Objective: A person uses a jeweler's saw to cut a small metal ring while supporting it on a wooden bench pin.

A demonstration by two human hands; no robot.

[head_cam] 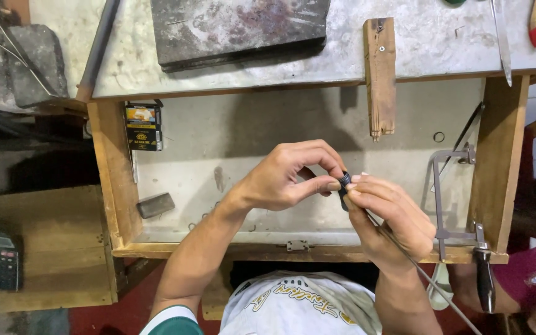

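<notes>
The small black piece, pinched between the fingertips of both closed hands, left and right, above the open drawer, could slip and drop in.

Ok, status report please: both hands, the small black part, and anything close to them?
Left hand and right hand pinch black part together, over drawer. Thin rod runs from right hand. Saw frame beside it, apart.

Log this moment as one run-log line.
left hand: pinching small black piece | right hand: pinching same piece, thin rod trailing from it | below: open wooden drawer | nearby: jeweller's saw, wooden peg
</notes>
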